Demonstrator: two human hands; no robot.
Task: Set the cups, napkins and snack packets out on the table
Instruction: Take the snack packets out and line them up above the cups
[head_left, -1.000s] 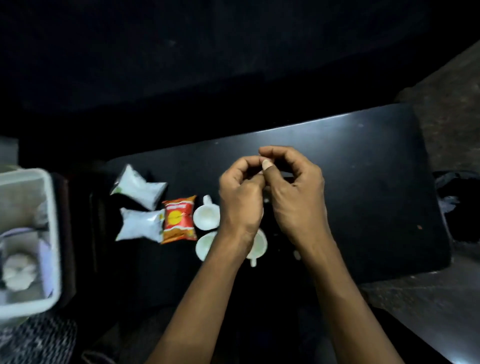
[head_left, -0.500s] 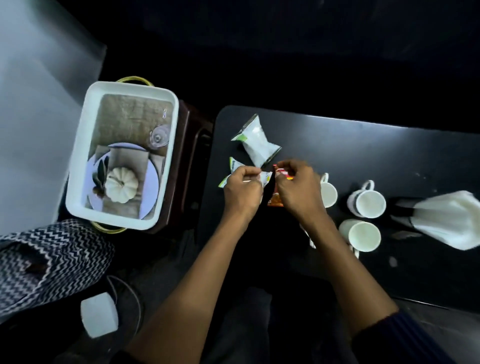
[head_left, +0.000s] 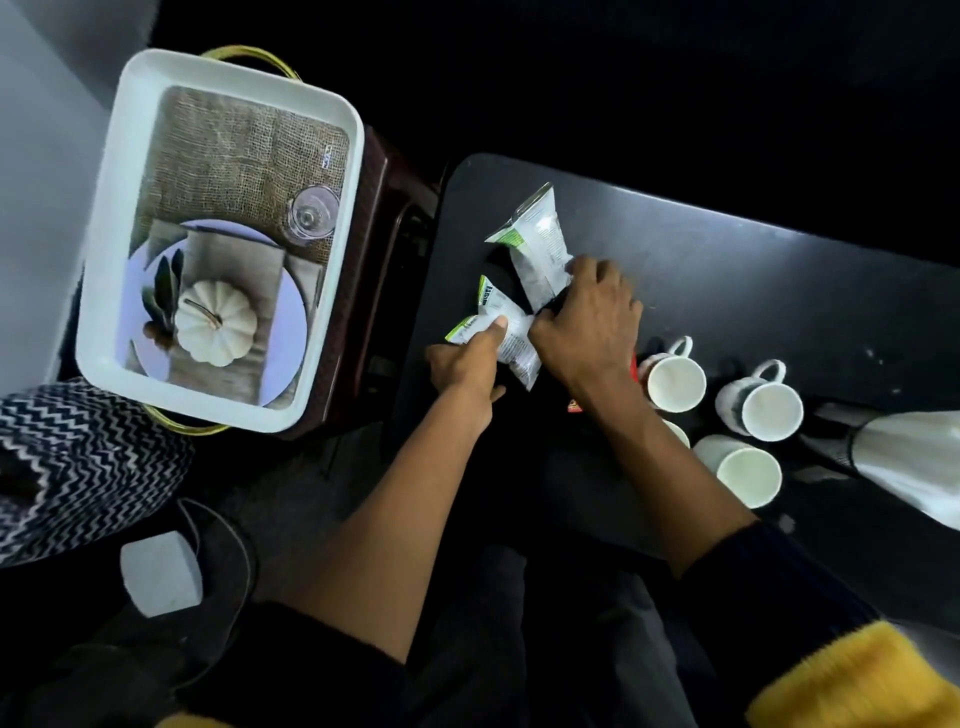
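On the black table (head_left: 727, 291) lie two white snack packets with green print. My left hand (head_left: 467, 358) pinches the nearer packet (head_left: 506, 332) at its left end, thumb on top. My right hand (head_left: 592, 322) lies over the right ends of both packets, its fingers curled down on the farther packet (head_left: 537, 244). A red packet (head_left: 576, 405) shows only as a sliver beneath my right wrist. Several white cups (head_left: 672, 382) stand to the right, one half hidden by my right forearm. A white cone-shaped napkin holder (head_left: 904, 467) lies at the right edge.
A white tray (head_left: 332, 322) sits on a dark stool left of the table; it holds burlap, a plate with a white pumpkin (head_left: 215, 325) and a glass. A zigzag-patterned cloth (head_left: 78, 457) and a pale block (head_left: 161, 577) lie lower left.
The view swung left, then closer. Both hands moved from the table's middle to the white packets at its left end. My right hand now reaches over to the farther packet.
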